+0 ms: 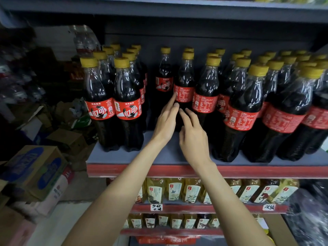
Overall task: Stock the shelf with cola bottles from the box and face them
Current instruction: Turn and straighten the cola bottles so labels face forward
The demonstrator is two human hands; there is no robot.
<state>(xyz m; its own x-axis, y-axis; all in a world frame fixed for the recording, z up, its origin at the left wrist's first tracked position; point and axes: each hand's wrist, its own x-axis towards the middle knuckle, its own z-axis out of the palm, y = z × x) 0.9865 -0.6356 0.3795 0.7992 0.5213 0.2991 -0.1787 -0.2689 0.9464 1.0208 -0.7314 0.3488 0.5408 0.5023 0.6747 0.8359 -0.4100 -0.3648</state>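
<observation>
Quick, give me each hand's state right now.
Left hand: open, fingers extended, fingertips touching the middle cola bottle, not gripping it.
Right hand: open, fingers spread, tips at the same bottle's lower body, holding nothing.

Two bare forearms, no sleeves, watch or rings showing; left hand (166,121) and right hand (193,137) slim, long-fingered, with short, unpainted nails
</observation>
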